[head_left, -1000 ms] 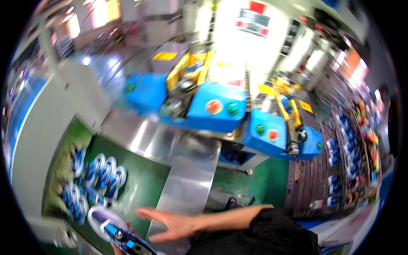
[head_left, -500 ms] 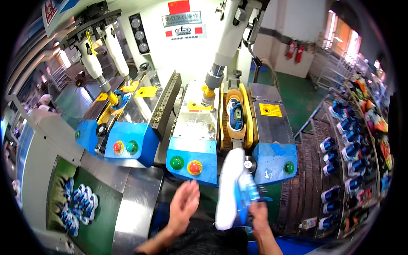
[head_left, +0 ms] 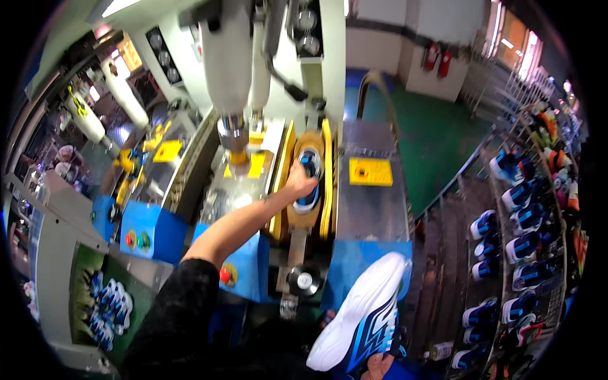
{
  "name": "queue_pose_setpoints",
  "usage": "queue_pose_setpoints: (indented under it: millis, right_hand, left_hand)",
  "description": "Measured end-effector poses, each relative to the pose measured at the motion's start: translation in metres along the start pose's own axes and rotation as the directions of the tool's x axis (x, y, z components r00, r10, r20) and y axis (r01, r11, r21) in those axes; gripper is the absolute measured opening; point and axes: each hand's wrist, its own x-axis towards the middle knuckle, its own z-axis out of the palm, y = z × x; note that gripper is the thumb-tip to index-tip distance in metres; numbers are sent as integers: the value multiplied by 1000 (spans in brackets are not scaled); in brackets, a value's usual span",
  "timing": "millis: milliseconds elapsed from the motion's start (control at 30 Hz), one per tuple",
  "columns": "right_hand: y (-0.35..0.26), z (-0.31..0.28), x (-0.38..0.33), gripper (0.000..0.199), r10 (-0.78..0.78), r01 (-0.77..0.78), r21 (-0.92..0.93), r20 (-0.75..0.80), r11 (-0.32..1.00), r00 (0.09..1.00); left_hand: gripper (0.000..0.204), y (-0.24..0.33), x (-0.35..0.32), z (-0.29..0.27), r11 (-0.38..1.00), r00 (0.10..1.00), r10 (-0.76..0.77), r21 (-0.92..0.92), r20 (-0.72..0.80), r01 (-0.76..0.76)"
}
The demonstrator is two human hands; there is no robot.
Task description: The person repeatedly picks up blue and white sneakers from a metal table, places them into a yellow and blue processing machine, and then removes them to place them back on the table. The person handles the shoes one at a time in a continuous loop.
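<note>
My left arm stretches forward to the press, and my left hand (head_left: 300,181) is closed on the collar of a blue and white sneaker (head_left: 308,204). This sneaker lies sole down on the tan pad (head_left: 304,218) between two yellow side pads (head_left: 327,183). My fingertips are partly hidden inside its opening. Down at the lower right, my right hand (head_left: 378,367) grips a second sneaker (head_left: 364,310), tilted so that its white sole and dark-blue side show. Only part of that hand is visible.
A round metal press head (head_left: 234,136) hangs left of the bay. A red button (head_left: 227,274) sits on the blue housing below. More sneakers stand on the rack (head_left: 500,209) at right, and several lie in the green-floored bin (head_left: 142,316) at lower left.
My left hand has reached forward into the press bay and taken hold of the sneaker there. The sneaker in my right hand has moved right and tilted. My view has shifted toward the right-hand bay.
</note>
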Motion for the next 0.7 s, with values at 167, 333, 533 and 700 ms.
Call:
queue_pose_setpoints:
  millis: [167, 333, 533, 700]
  right_hand:
    - [-25, 18, 5, 47, -97, 102, -66, 79, 993, 992]
    - [-125, 160, 54, 39, 14, -74, 134, 401, 988, 916]
    - [-169, 359, 251, 43, 262, 43, -475, 555, 879, 789]
    - [-97, 403, 291, 61, -227, 500, -661, 458, 559, 859]
  left_hand:
    - [53, 62, -62, -102, 906, 954, -34, -394, 296, 154]
    - [88, -13, -255, -188, 548, 927, 39, -783, 373, 292]
    - [78, -104, -461, -190, 222, 924, -359, -974, -130, -51]
    - [48, -119, -531, -172, 256, 506, -852, -950, -135, 177]
